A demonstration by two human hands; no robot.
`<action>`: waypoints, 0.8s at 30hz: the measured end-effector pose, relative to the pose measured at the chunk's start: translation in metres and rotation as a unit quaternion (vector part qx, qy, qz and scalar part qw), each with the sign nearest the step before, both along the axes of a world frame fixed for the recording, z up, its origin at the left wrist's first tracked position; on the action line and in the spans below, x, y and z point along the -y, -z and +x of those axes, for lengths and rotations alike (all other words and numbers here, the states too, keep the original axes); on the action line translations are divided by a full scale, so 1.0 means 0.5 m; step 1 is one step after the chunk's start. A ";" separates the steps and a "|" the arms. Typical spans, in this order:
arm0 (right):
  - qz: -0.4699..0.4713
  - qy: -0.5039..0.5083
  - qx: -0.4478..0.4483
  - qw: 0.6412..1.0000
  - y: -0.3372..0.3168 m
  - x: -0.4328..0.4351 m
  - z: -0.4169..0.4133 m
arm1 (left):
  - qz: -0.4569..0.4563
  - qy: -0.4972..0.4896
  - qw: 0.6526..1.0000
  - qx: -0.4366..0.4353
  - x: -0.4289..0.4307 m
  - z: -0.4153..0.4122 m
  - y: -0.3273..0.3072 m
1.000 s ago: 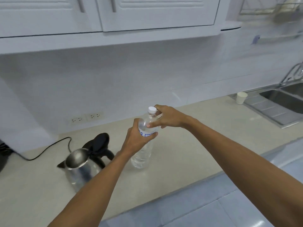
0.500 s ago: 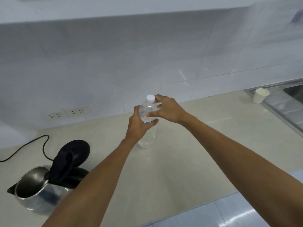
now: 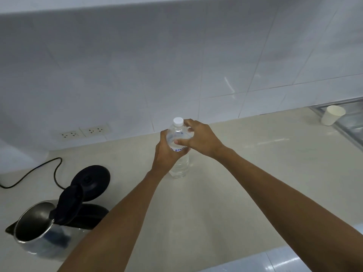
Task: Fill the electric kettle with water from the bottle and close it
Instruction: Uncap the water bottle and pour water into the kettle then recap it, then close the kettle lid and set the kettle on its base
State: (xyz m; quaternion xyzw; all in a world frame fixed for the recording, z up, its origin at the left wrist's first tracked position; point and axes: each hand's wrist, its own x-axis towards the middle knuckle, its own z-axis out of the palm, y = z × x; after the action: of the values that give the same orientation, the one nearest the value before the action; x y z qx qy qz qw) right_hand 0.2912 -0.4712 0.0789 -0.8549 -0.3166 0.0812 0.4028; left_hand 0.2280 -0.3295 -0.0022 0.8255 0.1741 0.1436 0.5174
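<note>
A clear plastic water bottle (image 3: 179, 164) with a white cap (image 3: 178, 121) stands upright on the beige counter (image 3: 245, 173). My left hand (image 3: 166, 154) is wrapped around its middle. My right hand (image 3: 200, 139) grips its shoulder just under the cap, which is on. At the lower left stands a steel electric kettle (image 3: 33, 230) with its black lid (image 3: 67, 203) flipped open; the inside looks dark. The kettle is off its black round base (image 3: 92, 179), which lies just behind it.
A black cord (image 3: 45, 169) runs from the base to the left. Two wall sockets (image 3: 84, 132) sit low on the tiled wall. A white paper cup (image 3: 333, 115) stands at the far right by the sink's steel drainboard (image 3: 351, 124). The counter's front edge runs along the bottom right.
The view tilted downward over the second, so the kettle sits lower left and the cabinets left the frame. Both hands stay on the bottle; the right hand shifted slightly below the cap.
</note>
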 end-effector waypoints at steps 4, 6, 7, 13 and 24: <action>0.012 0.003 0.008 1.000 0.015 -0.004 -0.016 | 0.004 0.002 0.999 -0.036 -0.010 -0.011 0.007; 0.013 0.007 0.007 1.000 0.020 -0.001 -0.022 | 0.014 0.005 0.998 -0.062 -0.011 -0.016 0.008; 0.003 0.008 0.004 1.000 0.019 0.000 -0.025 | 0.017 0.006 0.997 -0.072 -0.011 -0.018 0.007; -0.058 0.024 -0.005 0.998 -0.001 0.000 -0.041 | 0.048 0.015 0.994 -0.096 -0.020 -0.051 -0.034; -0.170 0.110 0.028 0.979 -0.050 0.018 -0.165 | 0.234 0.028 0.968 -0.092 -0.089 -0.245 -0.189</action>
State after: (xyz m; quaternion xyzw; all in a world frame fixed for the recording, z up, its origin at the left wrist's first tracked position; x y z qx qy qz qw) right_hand 0.2087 -0.4802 0.1040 -0.9425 -0.2130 0.0651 0.2491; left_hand 0.1053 -0.2849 0.0924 0.9377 0.1596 0.0889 0.2957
